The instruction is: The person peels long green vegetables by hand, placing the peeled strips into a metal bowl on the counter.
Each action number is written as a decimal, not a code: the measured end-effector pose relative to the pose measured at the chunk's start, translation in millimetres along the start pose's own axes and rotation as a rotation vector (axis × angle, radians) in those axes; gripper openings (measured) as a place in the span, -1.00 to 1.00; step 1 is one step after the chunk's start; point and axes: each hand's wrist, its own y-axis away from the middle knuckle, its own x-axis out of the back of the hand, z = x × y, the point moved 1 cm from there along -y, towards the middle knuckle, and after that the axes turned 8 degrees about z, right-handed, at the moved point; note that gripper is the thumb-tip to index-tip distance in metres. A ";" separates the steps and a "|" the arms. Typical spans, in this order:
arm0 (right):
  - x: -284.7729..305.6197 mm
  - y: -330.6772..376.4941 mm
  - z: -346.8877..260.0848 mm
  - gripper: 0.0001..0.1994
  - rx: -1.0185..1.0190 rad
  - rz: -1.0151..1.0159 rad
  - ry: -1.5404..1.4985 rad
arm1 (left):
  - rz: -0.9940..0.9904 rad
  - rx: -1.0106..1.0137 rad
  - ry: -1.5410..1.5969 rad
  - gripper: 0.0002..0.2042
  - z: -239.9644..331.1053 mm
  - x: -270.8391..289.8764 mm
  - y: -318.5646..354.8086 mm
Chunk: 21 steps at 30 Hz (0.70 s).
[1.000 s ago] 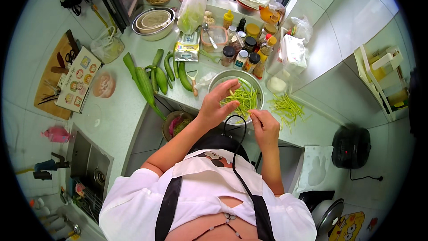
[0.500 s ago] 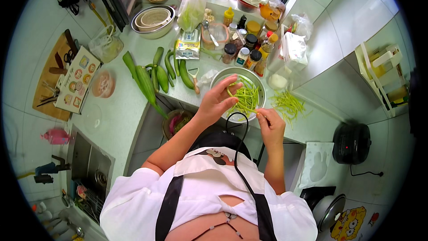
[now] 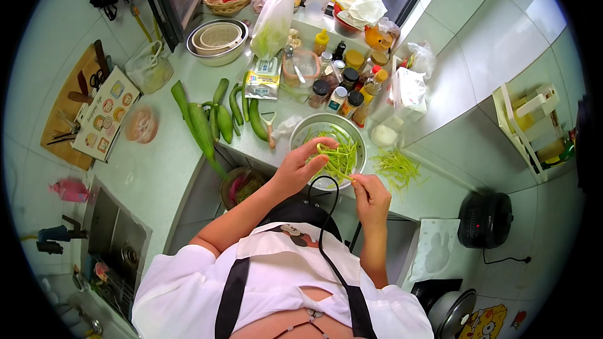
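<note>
Desk (image 3: pixel 157 169): pale green, bending round a corner; it carries my steel bowl and everything else listed here.
Sink (image 3: pixel 113 238): sunk into the desk, well to the left of the steel bowl and nearer to me.
Cutting board (image 3: pixel 69 113): wooden, propped at the wall far left of the steel bowl, with scissors and a knife on it.
Colander set (image 3: pixel 217 41): nested bowls, well behind and left of the steel bowl, by the window.
Steel bowl (image 3: pixel 326 141): round, at the desk edge right in front of me, with thin green strips lying inside.
Gourds (image 3: pixel 217 116): several long green ones, lying just left of the steel bowl.
Jars (image 3: pixel 342 85): a cluster of bottles and spice jars just behind the steel bowl.
Strip pile (image 3: pixel 396 166): loose pale green shreds on the desk, just right of the steel bowl.
My left hand (image 3: pixel 298 166): over the near rim of the steel bowl, fingers pinched on one end of a green stem.
My right hand (image 3: pixel 370 194): just in front of the steel bowl, fingers pinched on the stem's other end.
Green stem (image 3: pixel 330 162): thin and curved, held between my 2 hands above the steel bowl's near side.
</note>
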 end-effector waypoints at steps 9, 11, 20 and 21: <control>-0.9 -1.4 -4.2 -0.92 0.025 -0.010 -0.007 | 0.121 -0.046 -0.209 -0.63 4.7 9.5 -1.5; -1.3 -2.3 -3.9 -0.92 0.033 -0.012 -0.023 | 0.154 -0.050 -0.129 -0.61 5.8 5.1 -4.4; -2.7 -3.8 -1.7 -0.92 0.061 0.002 -0.010 | 0.151 -0.273 -0.484 -0.62 15.9 -2.5 -7.2; -2.4 -3.8 -1.0 -0.92 0.063 0.004 -0.003 | 0.147 -0.286 -0.536 -0.63 15.9 -1.6 -8.0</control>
